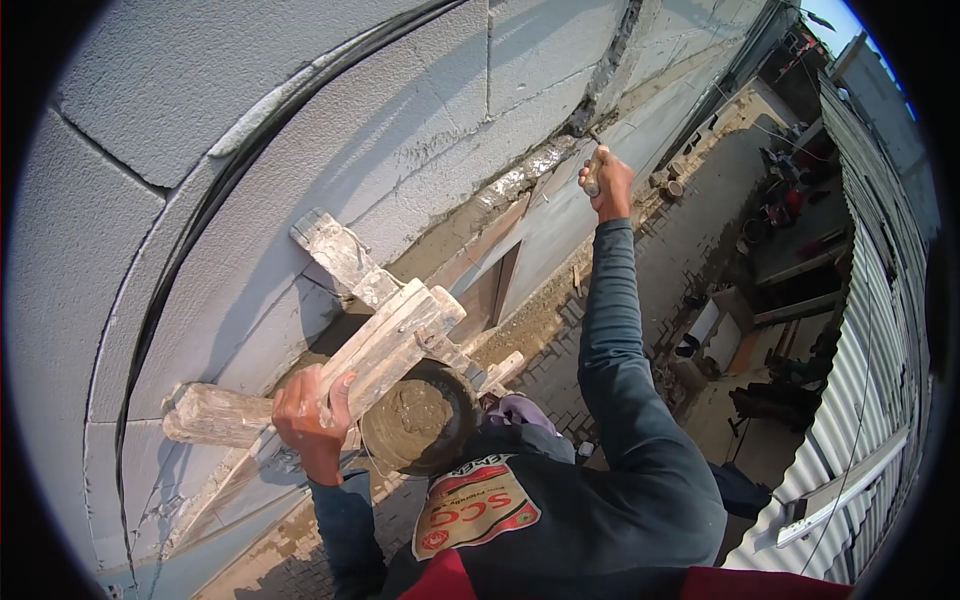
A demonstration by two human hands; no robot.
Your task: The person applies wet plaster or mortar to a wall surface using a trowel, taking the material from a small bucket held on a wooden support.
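Observation:
My right hand [610, 188], at the end of a stretched arm, is closed round the wooden handle of a trowel [594, 172] at the block wall [400, 160]. The trowel's blade is hard to make out against the wall. Wet mortar [535, 165] lies in a shiny strip along a ledge just left of it. My left hand [312, 412] grips a rough wooden beam [385, 335] of a timber frame, fingers wrapped over its lower end. Beside that beam sits a dark bucket [462, 402] with wet grey mortar [408, 415] in it.
Black cables [205, 215] hang along the wall at left. A short timber end [215, 415] juts out next to my left hand. Far below runs a paved alley [655, 265], with clutter and a corrugated metal roof [850, 400] to the right.

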